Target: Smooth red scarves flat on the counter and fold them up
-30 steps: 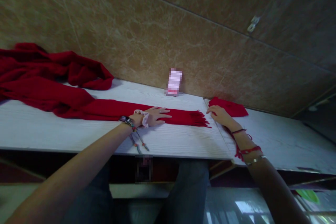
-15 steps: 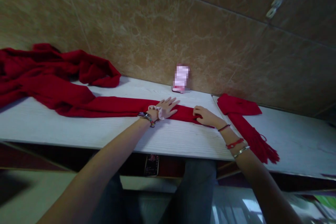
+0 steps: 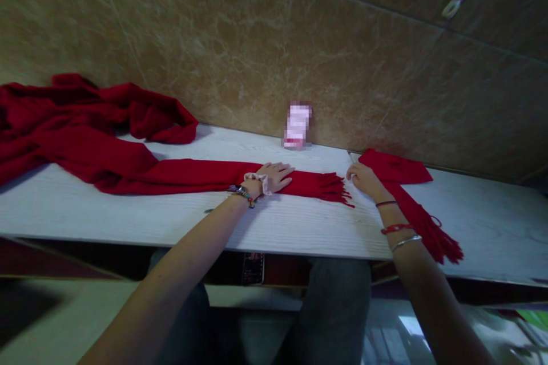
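A long red scarf [image 3: 201, 174] lies stretched along the white table, its fringe [image 3: 336, 187] spread at the right end. My left hand [image 3: 276, 177] rests flat on it, fingers extended, with a scrunchie and a beaded bracelet at the wrist. Just beyond the fringe tips is my right hand [image 3: 363, 178], its fingers bent and pressed together; whether anything small is pinched in them is hidden. Beside that hand lies a folded red scarf [image 3: 396, 166], whose own fringe [image 3: 445, 242] hangs toward the front edge, partly behind my right forearm.
A heap of red fabric [image 3: 94, 114] fills the table's left part. A phone [image 3: 297, 125] with a blurred screen leans on the brown marbled wall [image 3: 257, 45]. Another phone [image 3: 253, 268] is below the white tabletop's [image 3: 291, 234] front edge, above my legs.
My right hand has moved right, off the scarf's end, and the fringe once under it now lies spread out. My left hand stays on the scarf. The view has shifted slightly.
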The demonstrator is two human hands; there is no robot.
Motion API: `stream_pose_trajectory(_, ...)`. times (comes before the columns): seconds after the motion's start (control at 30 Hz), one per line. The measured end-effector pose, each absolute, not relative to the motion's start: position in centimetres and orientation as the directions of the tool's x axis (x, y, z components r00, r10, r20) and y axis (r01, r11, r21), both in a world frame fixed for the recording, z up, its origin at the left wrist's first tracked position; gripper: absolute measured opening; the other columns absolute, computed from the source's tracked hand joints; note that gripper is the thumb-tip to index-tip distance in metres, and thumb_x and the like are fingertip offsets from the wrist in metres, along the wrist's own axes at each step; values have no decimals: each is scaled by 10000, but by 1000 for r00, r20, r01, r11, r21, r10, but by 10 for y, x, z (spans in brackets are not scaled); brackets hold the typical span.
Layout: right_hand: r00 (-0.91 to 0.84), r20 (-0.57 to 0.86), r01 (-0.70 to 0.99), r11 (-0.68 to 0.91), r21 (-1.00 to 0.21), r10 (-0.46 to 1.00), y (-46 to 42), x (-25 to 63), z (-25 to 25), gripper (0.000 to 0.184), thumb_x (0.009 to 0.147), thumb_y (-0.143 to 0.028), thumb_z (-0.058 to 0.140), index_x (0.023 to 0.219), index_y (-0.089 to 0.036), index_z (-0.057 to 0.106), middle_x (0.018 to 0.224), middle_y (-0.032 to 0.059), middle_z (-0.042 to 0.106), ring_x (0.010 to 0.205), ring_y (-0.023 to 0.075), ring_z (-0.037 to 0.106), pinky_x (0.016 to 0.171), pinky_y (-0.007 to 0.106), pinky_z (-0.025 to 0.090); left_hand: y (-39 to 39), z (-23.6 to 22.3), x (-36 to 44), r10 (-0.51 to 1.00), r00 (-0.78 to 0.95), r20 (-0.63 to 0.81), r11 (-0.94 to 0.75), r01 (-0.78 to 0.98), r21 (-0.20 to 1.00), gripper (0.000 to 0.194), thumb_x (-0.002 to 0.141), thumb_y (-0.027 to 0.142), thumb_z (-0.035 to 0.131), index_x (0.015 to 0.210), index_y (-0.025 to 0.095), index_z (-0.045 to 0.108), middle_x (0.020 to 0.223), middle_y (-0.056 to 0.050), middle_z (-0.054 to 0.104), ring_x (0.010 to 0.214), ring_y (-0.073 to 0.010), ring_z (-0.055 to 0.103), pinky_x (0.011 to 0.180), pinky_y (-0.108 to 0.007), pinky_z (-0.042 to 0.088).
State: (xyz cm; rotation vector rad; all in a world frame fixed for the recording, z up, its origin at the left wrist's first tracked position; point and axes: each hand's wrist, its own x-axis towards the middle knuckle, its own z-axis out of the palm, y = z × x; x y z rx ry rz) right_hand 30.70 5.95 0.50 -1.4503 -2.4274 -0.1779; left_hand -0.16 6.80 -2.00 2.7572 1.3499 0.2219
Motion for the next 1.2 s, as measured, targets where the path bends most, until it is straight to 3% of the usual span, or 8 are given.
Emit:
stream_pose_trajectory(0.13,-459,547,769,621,-151,700,52,276,8,214,666,-68,415,763,-196,557,860,71,570,870,209,512,814,356,400,68,-18,-1,790,608,79,-613,783,108,454,902,392,299,1318,217,356,1356,-57,373,1247,-200,316,1031,-388,221)
stream_pose_trajectory(0.33,-725,211,657,750,-70,655,48,240,3,144,654,-90,421,650,-193,521,696,47,536,710,186,473,706,318,398,63,-15,0,788,608,93,-615,782,97,447,905,406,281,1302,222,372,1347,-45,387,1231,-177,340,1024,-343,237)
stream_pose_trajectory(0.57,-671,69,741,672,25,738,58,287,6,167,654,-97,424,565,-193,528,656,49,553,665,172,496,657,284,399,61,-15,0,779,618,109,-626,777,72,448,910,390,273,1301,194,368,1339,-55,396,1215,-176,359,1006,-349,266)
stream_pose_trajectory(0.63,-602,114,797,604,15,791,60,299,6,182,633,-77,416,541,-192,523,637,46,558,648,170,507,644,282,405,62,-18,-1,771,624,125,-634,771,62,446,909,386,279,1294,185,379,1326,-59,412,1207,-175,370,998,-340,279)
stream_pose_trajectory(0.73,-495,317,842,536,-54,809,61,306,6,203,622,-55,398,581,-189,545,673,51,580,685,181,529,671,298,418,63,-20,-3,757,638,139,-649,759,46,444,907,382,283,1286,178,390,1311,-59,431,1194,-174,387,986,-321,294)
stream_pose_trajectory(0.87,-483,482,782,608,-139,731,58,292,6,176,675,-115,432,731,-176,587,803,78,591,805,214,536,733,339,426,61,-20,-5,753,640,151,-652,757,41,458,909,388,268,1289,161,387,1302,-65,440,1178,-176,405,986,-308,295)
stream_pose_trajectory(1.07,-688,260,666,732,-146,678,52,258,1,130,742,-194,463,769,-172,588,795,61,591,762,185,536,737,315,424,60,-20,-4,758,637,138,-647,761,44,455,909,382,283,1293,160,385,1312,-63,429,1185,-178,396,994,-303,289)
stream_pose_trajectory(1.2,-643,160,752,657,-50,749,55,272,2,216,794,-283,442,665,-176,579,718,54,583,678,167,526,667,288,421,60,-20,-3,758,635,150,-646,762,41,444,907,383,290,1282,168,395,1305,-52,439,1188,-173,395,997,-301,290)
